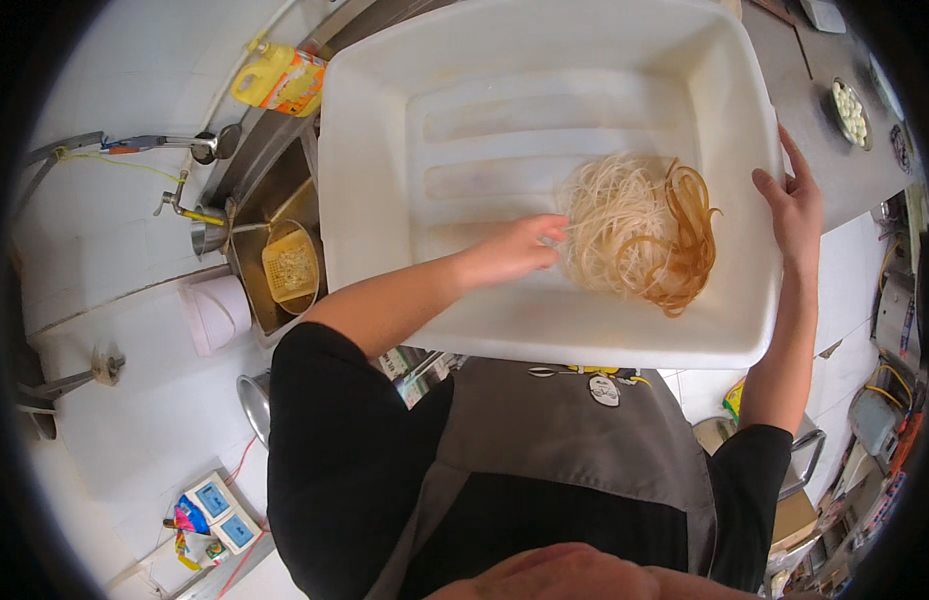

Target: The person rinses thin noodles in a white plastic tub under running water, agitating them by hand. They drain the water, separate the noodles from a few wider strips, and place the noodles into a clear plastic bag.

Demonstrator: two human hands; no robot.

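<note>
A large white plastic tub (479, 97) is in front of my chest, its near rim close to my apron. On its floor, right of the middle, lies a heap of pale, translucent noodles (611, 217). Wider amber-brown noodle strips (693, 236) lie over the heap's right side. My left hand (521, 244) reaches over the near rim into the tub, fingers parted at the heap's left edge; a slight touch on the strands is possible. The tub's right rim is held by my right hand (794, 202), its thumb near the edge and some fingers hidden.
Left of the tub, a metal sink (247, 255) contains a yellow basket (290, 266). A yellow jug (281, 79) and white bucket (217, 311) stand nearby. On the grey worktop (794, 97) at right sits a bowl of pale round pieces (851, 112).
</note>
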